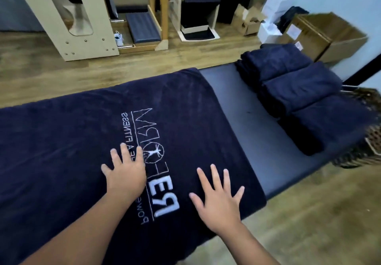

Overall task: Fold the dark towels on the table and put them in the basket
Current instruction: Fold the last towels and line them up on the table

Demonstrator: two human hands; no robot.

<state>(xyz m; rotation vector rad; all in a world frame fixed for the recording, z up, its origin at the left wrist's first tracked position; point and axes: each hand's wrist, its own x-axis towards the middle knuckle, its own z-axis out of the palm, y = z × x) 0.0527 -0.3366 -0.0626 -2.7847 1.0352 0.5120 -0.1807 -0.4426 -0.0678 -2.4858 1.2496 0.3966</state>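
Hands: both lay flat, fingers spread and straight, pressing the spread towel, gripping nothing
Left hand [125, 174]: rested over the white logo [153, 161] near the towel's middle
Right hand [218, 198]: rested nearer the towel's right end edge, so it looked the closer hand for lifting that end
Spread towel [72, 141]: dark navy, lay open on the black padded table [247, 120], its long axis running left to right along the table, left end out of view
Folded towels [292, 91]: three navy bundles sat in a row at the table's right end, well apart from the hands
Basket [369, 141]: woven edge showed just past the folded towels, far right
Step, as judged: smoothing before a fold along the long axis
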